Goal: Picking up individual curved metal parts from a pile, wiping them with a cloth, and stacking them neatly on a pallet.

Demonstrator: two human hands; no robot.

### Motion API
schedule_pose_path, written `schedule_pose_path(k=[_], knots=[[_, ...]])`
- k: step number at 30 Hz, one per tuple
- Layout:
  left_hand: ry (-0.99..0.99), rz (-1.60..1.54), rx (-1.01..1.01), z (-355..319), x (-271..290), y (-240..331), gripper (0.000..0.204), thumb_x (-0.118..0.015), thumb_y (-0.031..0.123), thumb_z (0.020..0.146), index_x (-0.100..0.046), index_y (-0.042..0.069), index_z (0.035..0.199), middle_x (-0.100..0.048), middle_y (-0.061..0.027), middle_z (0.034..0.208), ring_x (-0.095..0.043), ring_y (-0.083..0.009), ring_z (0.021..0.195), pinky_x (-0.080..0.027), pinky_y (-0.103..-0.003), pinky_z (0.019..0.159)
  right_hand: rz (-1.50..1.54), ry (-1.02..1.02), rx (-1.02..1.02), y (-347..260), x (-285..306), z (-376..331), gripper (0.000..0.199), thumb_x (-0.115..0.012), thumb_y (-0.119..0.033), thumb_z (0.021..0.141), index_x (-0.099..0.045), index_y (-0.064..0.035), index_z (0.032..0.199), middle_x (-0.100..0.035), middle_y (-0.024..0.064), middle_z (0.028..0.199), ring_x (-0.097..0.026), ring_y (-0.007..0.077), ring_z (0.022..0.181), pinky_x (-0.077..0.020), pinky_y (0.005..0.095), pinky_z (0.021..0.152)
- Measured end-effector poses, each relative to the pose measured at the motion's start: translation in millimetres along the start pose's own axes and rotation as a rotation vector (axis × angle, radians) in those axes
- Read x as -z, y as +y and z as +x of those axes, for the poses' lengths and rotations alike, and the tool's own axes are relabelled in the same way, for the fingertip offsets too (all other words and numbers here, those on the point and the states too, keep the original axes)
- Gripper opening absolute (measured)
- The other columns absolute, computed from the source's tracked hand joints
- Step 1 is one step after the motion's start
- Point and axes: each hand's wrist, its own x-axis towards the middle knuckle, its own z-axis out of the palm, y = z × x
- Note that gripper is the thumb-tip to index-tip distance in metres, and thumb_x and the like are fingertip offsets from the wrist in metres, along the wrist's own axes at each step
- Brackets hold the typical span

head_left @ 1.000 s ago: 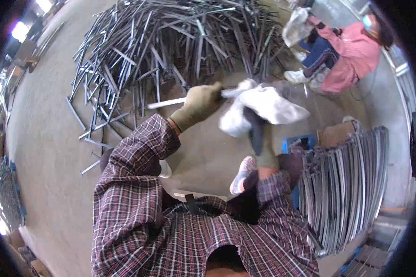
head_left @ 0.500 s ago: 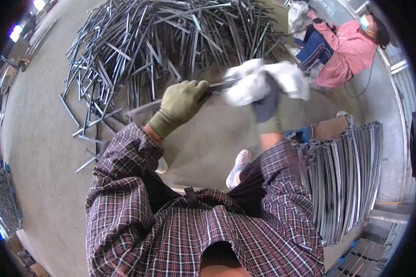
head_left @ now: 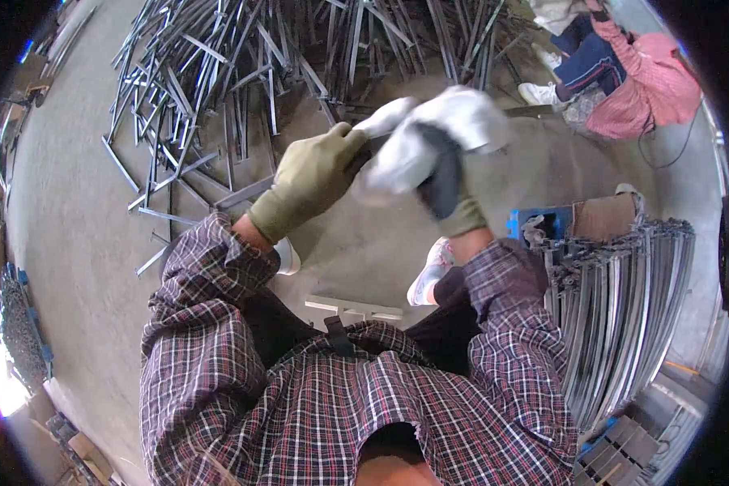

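Observation:
My left hand, in an olive glove, is closed round a metal bar whose near-left end sticks out past the wrist. My right hand, gloved in olive with a dark palm, grips a white cloth. The cloth is bunched over the bar just right of my left hand and blurred by motion. Most of the bar's middle is hidden under cloth and gloves. Beyond my hands lies a large tangled pile of metal bars.
On the right, many bars stand in a packed row, with a cardboard piece and a blue crate behind it. A person in a pink top sits far right. A pale wooden piece lies near my feet.
The cloth and my right hand have shifted left along the bar, closer to my left hand. My left hand remains on the bar. The view has moved slightly.

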Motion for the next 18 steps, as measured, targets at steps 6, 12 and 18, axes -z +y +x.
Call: schedule_pose_path(k=[6,12,18], knots=[[-0.138,-0.275,0.107,-15,30,-26,0.013,-0.066,0.012,0.098,-0.067,0.002,0.106,-0.069,-0.0183,0.092,-0.070,-0.0367,0.083,-0.054,-0.040,0.074,0.039,-0.742,-0.069,-163,-31,10,0.032,-0.047,-0.029,0.106,-0.062,-0.0026,0.115,-0.065,0.0089,0.106,-0.064,0.0210,0.104,-0.0506,0.0392,0.100],[0.144,0.050,0.099,-11,31,-14,0.014,-0.066,0.017,0.096,-0.068,0.006,0.104,-0.070,-0.0171,0.091,-0.070,-0.0363,0.080,-0.055,-0.042,0.072,0.265,-0.048,-0.046,-120,-9,8,0.031,-0.051,-0.034,0.105,-0.062,-0.0060,0.111,-0.066,0.0081,0.105,-0.064,0.0253,0.099,-0.0531,0.0410,0.097],[-0.129,-0.149,0.133,-5,3,-1,0.034,-0.070,0.040,0.094,-0.067,0.006,0.099,-0.070,-0.0198,0.084,-0.068,-0.0430,0.081,-0.054,-0.050,0.070,-0.114,-0.026,0.014,-68,-55,-25,0.021,-0.058,-0.020,0.102,-0.063,-0.0105,0.119,-0.064,0.0006,0.111,-0.060,0.0131,0.103,-0.0501,0.0303,0.096]])
